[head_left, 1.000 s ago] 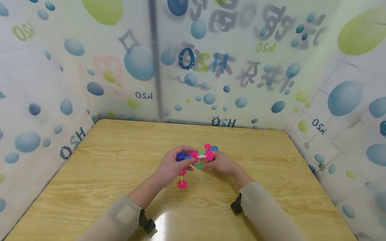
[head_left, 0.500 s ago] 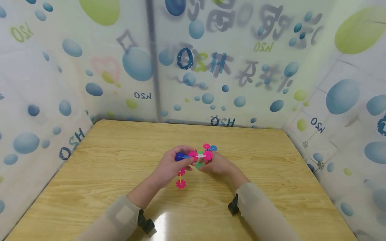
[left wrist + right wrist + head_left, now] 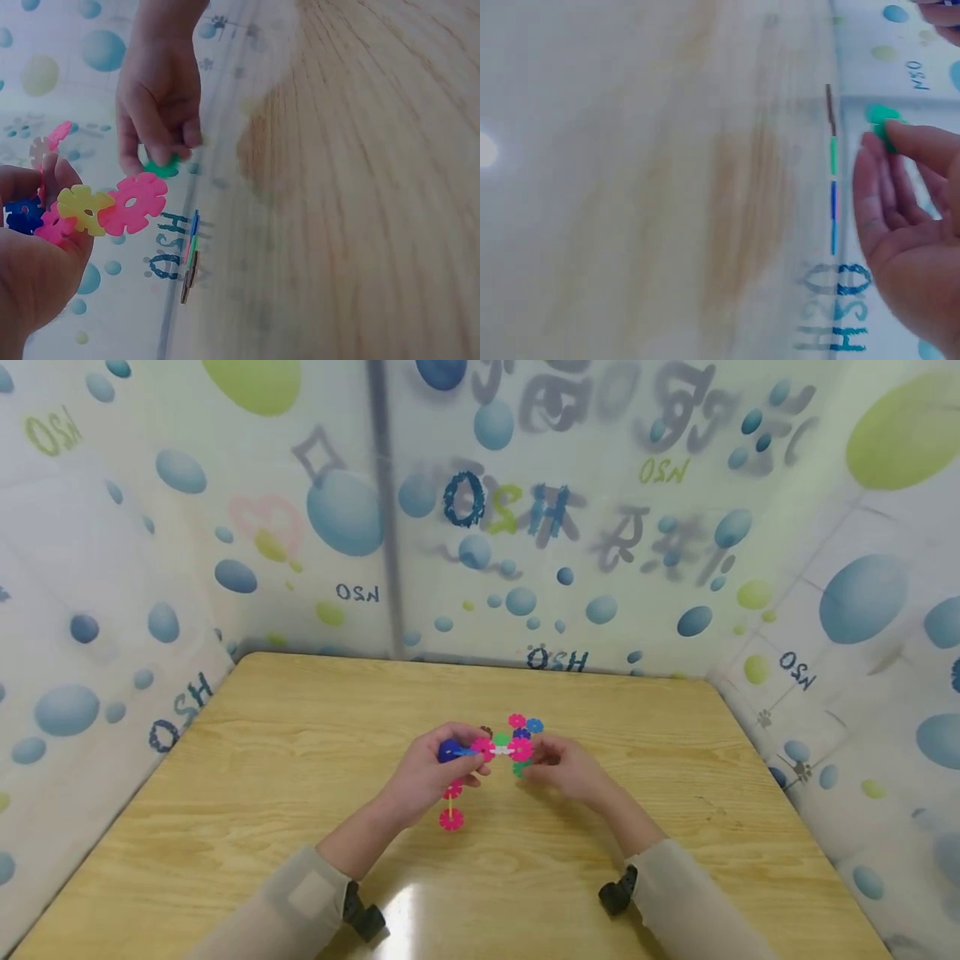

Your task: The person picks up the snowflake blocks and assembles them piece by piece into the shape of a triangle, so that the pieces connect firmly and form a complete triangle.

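Observation:
My left hand holds a joined chain of plastic flower-shaped interlocking discs. In the head view the chain shows a dark blue disc, a white disc edge-on and a pink disc at its right end. Another branch hangs below the palm; in the left wrist view it is a yellow disc slotted into a pink disc. My right hand, just right of the chain, pinches a green disc between thumb and fingertips. Fingers hide part of the chain.
Loose discs lie flat on the wooden table beyond the hands: a pink disc, a light blue disc, and partly hidden dark blue, green and brown ones. Patterned curtain walls stand behind and beside the table.
My right hand has moved right, away from the chain, carrying the green disc. Discs behind it on the table show more now. My left hand stays almost in place.

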Demonstrator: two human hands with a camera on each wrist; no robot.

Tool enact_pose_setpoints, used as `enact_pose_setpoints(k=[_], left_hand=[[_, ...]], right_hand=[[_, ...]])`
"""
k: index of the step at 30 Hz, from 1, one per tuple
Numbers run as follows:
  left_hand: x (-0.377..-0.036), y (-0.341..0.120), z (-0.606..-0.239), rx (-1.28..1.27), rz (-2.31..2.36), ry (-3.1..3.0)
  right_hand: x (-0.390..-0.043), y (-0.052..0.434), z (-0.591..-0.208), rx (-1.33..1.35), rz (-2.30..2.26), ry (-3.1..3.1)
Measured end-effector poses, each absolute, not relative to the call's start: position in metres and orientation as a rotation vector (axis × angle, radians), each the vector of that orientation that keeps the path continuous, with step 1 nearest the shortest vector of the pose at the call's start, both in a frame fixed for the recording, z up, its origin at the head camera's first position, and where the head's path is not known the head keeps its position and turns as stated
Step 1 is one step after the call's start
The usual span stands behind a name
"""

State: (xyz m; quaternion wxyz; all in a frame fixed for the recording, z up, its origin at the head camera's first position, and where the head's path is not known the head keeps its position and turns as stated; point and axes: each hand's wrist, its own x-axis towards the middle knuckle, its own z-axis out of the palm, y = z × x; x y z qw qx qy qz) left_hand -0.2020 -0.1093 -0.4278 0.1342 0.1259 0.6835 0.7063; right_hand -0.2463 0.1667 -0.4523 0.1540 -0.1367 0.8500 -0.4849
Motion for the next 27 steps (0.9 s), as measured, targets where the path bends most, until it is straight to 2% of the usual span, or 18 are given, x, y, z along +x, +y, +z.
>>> enact_pose_setpoints(k=[9,21,27], left_hand=[[-0.202,-0.105,-0.425,0.359,2.033,1.99],[-0.2,-0.102,-0.426,0.319,2.03,1.983],[-0.2,-0.099,-0.427,0.321,2.022,1.977]], right_hand=[[-0.217,0.193,-0.435,-0.378,-1.864,2.331],[-0.207,0.188,-0.428,-0.464,-1.864,2.459],[-0.205,0.186,-0.431,-0.631,-1.895,2.541]])
